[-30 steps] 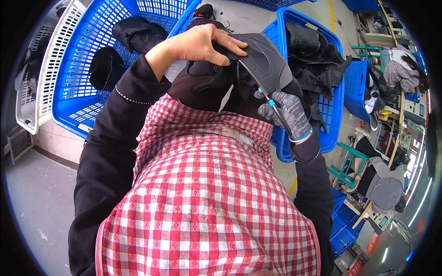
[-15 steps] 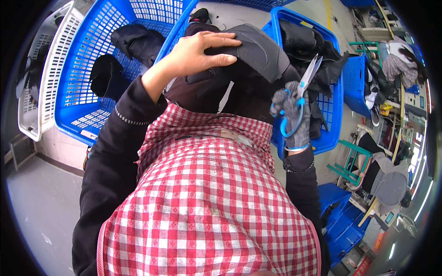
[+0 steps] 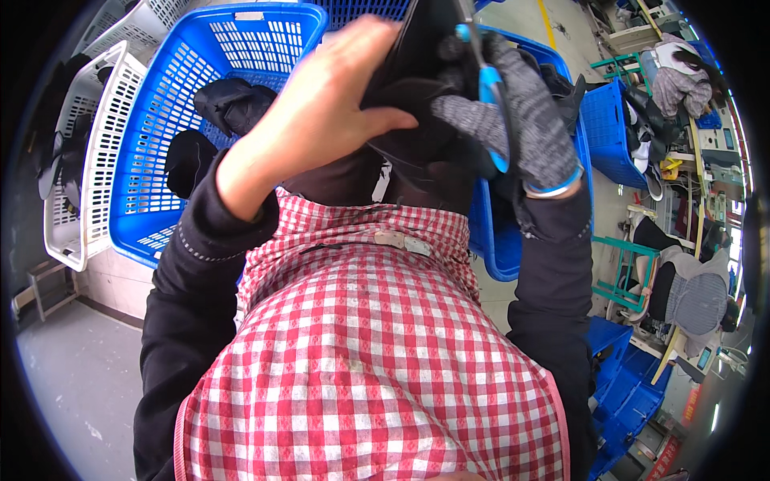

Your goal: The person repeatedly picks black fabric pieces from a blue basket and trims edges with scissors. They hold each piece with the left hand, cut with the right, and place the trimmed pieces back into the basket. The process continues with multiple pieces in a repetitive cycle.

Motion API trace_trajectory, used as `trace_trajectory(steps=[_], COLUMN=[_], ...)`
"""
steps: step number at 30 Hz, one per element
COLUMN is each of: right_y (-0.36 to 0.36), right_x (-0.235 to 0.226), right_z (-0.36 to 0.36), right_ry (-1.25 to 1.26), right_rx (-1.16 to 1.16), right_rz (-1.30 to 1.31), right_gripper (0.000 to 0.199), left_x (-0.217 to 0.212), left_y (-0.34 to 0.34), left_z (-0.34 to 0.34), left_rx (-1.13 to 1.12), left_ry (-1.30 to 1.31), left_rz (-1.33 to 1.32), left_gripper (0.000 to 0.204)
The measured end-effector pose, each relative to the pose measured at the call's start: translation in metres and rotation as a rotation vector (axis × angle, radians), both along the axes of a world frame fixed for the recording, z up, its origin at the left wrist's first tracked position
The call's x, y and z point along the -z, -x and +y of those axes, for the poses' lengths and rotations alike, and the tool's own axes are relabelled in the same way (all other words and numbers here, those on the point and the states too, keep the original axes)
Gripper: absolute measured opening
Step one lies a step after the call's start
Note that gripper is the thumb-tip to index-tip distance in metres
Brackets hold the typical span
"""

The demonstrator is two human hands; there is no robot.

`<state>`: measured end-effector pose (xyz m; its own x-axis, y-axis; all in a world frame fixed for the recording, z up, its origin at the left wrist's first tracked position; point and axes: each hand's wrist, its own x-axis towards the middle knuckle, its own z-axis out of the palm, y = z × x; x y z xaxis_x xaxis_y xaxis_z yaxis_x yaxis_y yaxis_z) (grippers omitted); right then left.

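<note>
My bare left hand (image 3: 325, 104) holds a black shoe upper (image 3: 405, 96) above my lap, its thumb on the near side. The fingers' upper part is smeared by motion. Against the upper's right side, my right hand (image 3: 529, 112) in a grey knit glove grips a pair of scissors (image 3: 488, 78) with light blue handles. Their blades point away from me and run up to the picture's top edge. Whether the blades touch the upper cannot be made out. The gloved thumb and fingers reach toward the upper, and I cannot tell whether they also pinch it.
At my left stands a blue crate (image 3: 128, 188) with black uppers (image 3: 233, 104) inside, and a white crate (image 3: 100, 160) beyond it. Another blue crate (image 3: 505, 268) sits by my right arm. Farther right are a blue bin (image 3: 601, 128), a teal stool frame (image 3: 622, 272) and a person (image 3: 690, 88).
The upper is lifted off my lap and tilted up. My left hand has gone from lying on it to holding it; the right hand with the scissors has risen beside it.
</note>
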<state>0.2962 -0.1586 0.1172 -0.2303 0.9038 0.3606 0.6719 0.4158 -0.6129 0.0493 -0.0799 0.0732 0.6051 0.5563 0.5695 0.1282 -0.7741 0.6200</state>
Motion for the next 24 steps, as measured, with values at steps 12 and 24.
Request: trace_trajectory(steps=[12,24], right_y=[0.023,0.021], right_x=[0.113,0.125], right_z=[-0.064,-0.051], right_ry=[0.328,0.392], right_rx=[0.284,0.430], right_rz=[0.934,0.740], right_gripper=[0.050,0.047], left_x=[0.098,0.053], left_y=[-0.003,-0.024], left_z=[-0.037,0.002], left_rx=[-0.098,0.044], left_ry=[1.115,0.831], left_rz=[-0.262,0.224], left_gripper=[0.084,0.044])
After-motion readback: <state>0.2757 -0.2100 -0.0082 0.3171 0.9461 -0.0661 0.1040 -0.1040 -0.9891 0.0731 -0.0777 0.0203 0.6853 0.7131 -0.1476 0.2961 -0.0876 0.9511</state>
